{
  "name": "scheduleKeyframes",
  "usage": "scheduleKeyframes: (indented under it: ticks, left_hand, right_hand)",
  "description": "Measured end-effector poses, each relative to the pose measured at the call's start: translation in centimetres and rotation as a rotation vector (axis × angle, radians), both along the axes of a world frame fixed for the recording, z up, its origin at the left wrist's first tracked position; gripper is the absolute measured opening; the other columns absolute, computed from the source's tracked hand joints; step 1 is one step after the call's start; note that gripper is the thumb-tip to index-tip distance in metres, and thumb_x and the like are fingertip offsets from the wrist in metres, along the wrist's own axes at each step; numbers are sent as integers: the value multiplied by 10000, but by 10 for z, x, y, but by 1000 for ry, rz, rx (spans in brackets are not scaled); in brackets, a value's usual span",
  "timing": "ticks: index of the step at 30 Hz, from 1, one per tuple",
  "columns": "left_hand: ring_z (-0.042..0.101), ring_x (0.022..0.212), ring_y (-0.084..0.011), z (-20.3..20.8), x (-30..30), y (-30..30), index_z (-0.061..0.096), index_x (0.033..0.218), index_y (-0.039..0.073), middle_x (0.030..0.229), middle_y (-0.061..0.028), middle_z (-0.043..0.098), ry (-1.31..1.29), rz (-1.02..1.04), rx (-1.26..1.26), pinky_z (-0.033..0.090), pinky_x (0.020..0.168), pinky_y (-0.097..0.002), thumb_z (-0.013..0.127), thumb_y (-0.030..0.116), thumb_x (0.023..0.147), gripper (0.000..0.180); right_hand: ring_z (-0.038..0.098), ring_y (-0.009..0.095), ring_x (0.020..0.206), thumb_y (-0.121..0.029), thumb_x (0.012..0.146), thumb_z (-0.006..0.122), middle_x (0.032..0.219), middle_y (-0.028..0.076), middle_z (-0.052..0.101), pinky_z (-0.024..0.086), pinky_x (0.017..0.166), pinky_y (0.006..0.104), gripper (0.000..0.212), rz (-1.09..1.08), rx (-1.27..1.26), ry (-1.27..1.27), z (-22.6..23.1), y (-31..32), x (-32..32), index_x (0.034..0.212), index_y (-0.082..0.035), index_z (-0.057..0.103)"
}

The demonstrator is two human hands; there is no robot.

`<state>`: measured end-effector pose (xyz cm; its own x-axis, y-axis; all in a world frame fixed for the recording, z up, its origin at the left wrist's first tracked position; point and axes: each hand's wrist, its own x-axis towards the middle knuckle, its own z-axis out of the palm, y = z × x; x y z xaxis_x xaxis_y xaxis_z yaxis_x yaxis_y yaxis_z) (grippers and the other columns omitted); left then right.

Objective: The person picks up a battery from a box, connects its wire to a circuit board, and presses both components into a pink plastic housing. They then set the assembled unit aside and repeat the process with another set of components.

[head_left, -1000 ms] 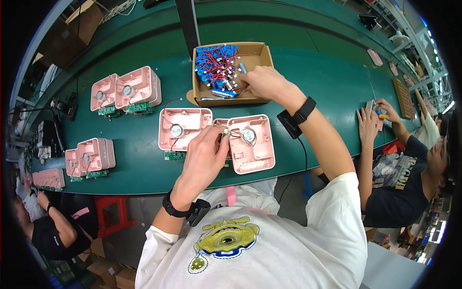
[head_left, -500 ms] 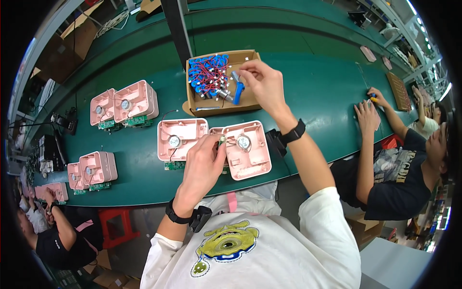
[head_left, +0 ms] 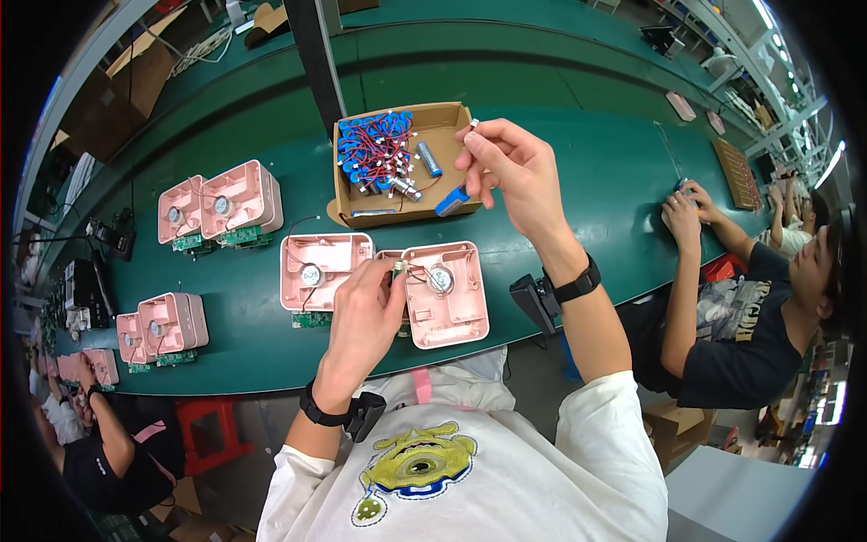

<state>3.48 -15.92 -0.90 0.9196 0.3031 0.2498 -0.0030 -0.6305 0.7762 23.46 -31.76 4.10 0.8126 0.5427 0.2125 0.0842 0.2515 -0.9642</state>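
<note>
My right hand (head_left: 517,173) is raised over the right side of an open cardboard box (head_left: 453,115), its fingers closed on a blue battery's lead. A white plug (head_left: 473,125) sticks up past the fingertips, and the blue cylindrical battery (head_left: 452,200) hangs tilted below them, by the box's near right edge. My left hand (head_left: 363,307) pinches a small green circuit board (head_left: 398,268), much of it hidden by the fingers. That board is at the left edge of a pink plastic housing (head_left: 468,316), which has a round speaker (head_left: 441,279) inside. Thin wires run between speaker and board.
Blue batteries with red leads (head_left: 375,144) fill the box's left part. Another pink housing (head_left: 302,253) adjoins my left hand. More pink housings (head_left: 242,199) and pink shells (head_left: 181,321) stand left. Co-workers sit on both sides; one person's hands (head_left: 685,210) are on the table at right.
My right hand has drawn slightly right and nearer, bringing the hanging battery to the box's near right edge. The whole view has shifted a little. My left hand keeps its pinch on the board.
</note>
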Motion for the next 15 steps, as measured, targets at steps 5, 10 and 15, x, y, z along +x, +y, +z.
scheduleKeyframes:
  ticks: [5,10,15]
  left_hand:
    - [609,610,-287,-2,0,4,694,1083,-67,854,-182,660,36,29,17,481,588,-398,708,10,938,165]
    - [610,605,-273,1,5,3,697,1072,-68,843,-179,652,-3,6,17,476,576,-396,717,20,931,168]
    - [610,583,-228,-1,3,-1,704,1067,-66,831,-164,644,51,35,-90,467,556,-374,727,33,930,170]
  right_hand:
    - [613,79,574,-67,1017,685,905,121,756,434,454,207,152,92,-1,-15,17,-8,-22,1096,52,738]
    - [601,64,563,-31,959,737,850,96,756,441,468,223,91,86,-258,-132,28,-17,-53,990,47,774]
    - [653,158,580,-19,907,755,821,114,747,503,523,303,79,43,-510,-570,5,-11,-72,967,23,783]
